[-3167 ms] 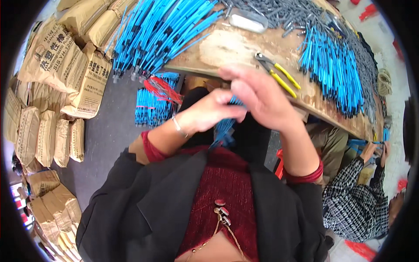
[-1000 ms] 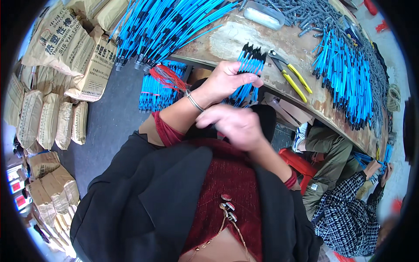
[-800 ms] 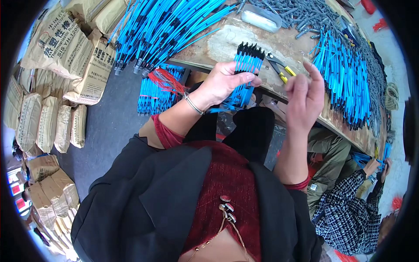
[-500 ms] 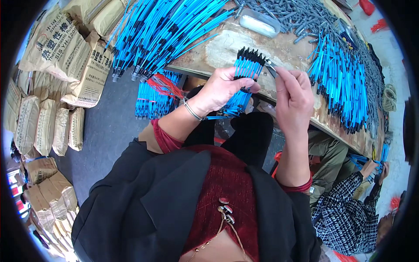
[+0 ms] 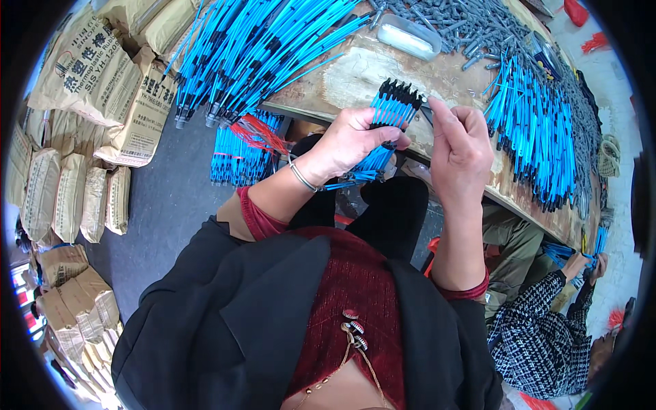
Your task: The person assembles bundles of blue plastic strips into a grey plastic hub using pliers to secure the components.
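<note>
My left hand (image 5: 352, 140) is closed around a bundle of thin blue sticks with black tips (image 5: 393, 109), held above the table's near edge. The black tips point up and away from me. The sticks' lower ends come out below my fingers, over my lap. Close to the right side of the tips, my right hand (image 5: 461, 143) pinches a small slim metal tool (image 5: 424, 100). Only its pale tip and a dark part show, so its exact kind is unclear. Thumb and fingers hide the rest of it.
On the wooden table (image 5: 355, 75) lie blue stick bundles (image 5: 260, 55) at left, more sticks (image 5: 536, 130) at right, grey plastic pieces (image 5: 458, 27) and a clear tray (image 5: 408, 37). Red strings (image 5: 260, 133) hang at the edge. Paper sacks (image 5: 85, 75) stand left; a co-worker (image 5: 547, 328) sits right.
The bundle in my left hand has tilted a little, its black tips shifting right. The tool in my right hand shows less than before, staying beside the tips.
</note>
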`<control>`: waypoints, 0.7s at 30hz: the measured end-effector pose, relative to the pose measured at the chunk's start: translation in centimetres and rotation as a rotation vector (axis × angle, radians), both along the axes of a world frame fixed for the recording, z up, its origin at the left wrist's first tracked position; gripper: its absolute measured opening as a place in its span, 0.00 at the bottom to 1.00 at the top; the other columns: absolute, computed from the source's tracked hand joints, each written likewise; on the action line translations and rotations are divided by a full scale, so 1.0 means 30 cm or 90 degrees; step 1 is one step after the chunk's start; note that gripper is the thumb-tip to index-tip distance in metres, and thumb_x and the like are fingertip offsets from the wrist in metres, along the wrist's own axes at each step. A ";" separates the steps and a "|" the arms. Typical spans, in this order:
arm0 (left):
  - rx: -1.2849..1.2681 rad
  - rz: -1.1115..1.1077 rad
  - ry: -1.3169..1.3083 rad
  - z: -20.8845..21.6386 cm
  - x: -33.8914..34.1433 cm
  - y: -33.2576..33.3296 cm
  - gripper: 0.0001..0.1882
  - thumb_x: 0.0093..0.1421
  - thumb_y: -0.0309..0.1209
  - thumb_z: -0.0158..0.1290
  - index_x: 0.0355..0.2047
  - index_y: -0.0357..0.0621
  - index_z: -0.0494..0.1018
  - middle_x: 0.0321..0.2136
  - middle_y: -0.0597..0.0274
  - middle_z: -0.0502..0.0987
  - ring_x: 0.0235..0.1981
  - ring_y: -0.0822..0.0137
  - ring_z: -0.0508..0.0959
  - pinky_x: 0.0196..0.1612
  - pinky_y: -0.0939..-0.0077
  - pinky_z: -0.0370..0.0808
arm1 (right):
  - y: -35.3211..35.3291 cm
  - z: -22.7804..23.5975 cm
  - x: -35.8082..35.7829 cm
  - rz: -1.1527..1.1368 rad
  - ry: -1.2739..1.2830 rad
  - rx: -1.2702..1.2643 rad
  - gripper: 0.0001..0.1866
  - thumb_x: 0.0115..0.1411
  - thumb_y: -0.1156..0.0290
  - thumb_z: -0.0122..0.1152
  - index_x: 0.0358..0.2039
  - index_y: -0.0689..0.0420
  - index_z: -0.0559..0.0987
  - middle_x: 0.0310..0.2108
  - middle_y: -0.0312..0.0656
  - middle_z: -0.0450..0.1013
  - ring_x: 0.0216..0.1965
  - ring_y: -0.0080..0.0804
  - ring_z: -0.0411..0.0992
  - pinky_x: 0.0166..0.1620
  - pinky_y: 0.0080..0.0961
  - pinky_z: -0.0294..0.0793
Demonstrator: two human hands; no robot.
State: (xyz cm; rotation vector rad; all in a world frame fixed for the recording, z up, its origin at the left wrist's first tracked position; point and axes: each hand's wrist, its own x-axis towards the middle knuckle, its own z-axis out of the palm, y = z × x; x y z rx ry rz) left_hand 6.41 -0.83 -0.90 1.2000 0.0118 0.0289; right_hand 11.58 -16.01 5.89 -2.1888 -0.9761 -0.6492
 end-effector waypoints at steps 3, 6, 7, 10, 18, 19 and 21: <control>0.007 -0.011 0.001 0.014 -0.004 0.004 0.10 0.57 0.21 0.49 0.40 0.38 0.72 0.30 0.60 0.78 0.32 0.72 0.77 0.35 0.78 0.76 | 0.004 -0.005 0.004 0.006 0.002 0.018 0.12 0.51 0.81 0.58 0.38 0.57 0.79 0.24 0.40 0.67 0.26 0.29 0.67 0.29 0.21 0.66; -0.018 -0.029 0.007 0.014 -0.003 0.008 0.10 0.57 0.20 0.49 0.41 0.38 0.72 0.31 0.60 0.77 0.33 0.71 0.77 0.36 0.78 0.75 | -0.006 -0.018 0.038 0.071 0.080 0.075 0.12 0.51 0.81 0.58 0.38 0.58 0.79 0.24 0.38 0.66 0.26 0.27 0.65 0.29 0.19 0.64; -0.045 -0.040 0.012 0.013 -0.001 0.010 0.11 0.57 0.20 0.49 0.41 0.38 0.72 0.32 0.59 0.77 0.34 0.70 0.77 0.37 0.77 0.75 | -0.009 -0.018 0.045 0.104 0.119 0.104 0.12 0.52 0.81 0.57 0.38 0.58 0.78 0.23 0.38 0.65 0.26 0.26 0.64 0.29 0.18 0.64; -0.077 -0.055 0.017 0.010 0.002 0.019 0.11 0.57 0.19 0.49 0.41 0.38 0.71 0.32 0.59 0.77 0.34 0.69 0.78 0.38 0.76 0.75 | -0.016 0.001 0.057 0.132 0.105 0.090 0.12 0.50 0.82 0.57 0.36 0.56 0.79 0.22 0.38 0.65 0.24 0.29 0.66 0.28 0.20 0.65; -0.089 -0.062 0.005 0.017 0.006 0.025 0.10 0.56 0.19 0.49 0.40 0.37 0.71 0.33 0.59 0.76 0.36 0.67 0.78 0.40 0.74 0.76 | -0.023 0.058 0.076 0.131 0.040 -0.029 0.11 0.51 0.82 0.57 0.36 0.59 0.79 0.23 0.37 0.64 0.25 0.26 0.64 0.29 0.18 0.63; -0.085 -0.061 0.006 0.017 0.007 0.025 0.10 0.56 0.19 0.49 0.40 0.38 0.71 0.33 0.59 0.76 0.36 0.66 0.78 0.40 0.73 0.76 | -0.022 0.062 0.075 0.125 0.024 -0.045 0.11 0.51 0.82 0.57 0.36 0.58 0.79 0.23 0.37 0.65 0.25 0.27 0.64 0.28 0.19 0.64; -0.081 -0.059 0.008 0.015 0.006 0.028 0.10 0.56 0.19 0.50 0.40 0.38 0.71 0.34 0.59 0.76 0.37 0.65 0.78 0.40 0.71 0.76 | -0.018 0.070 0.070 0.118 0.009 -0.056 0.11 0.50 0.82 0.57 0.36 0.58 0.79 0.23 0.37 0.65 0.25 0.27 0.64 0.28 0.19 0.64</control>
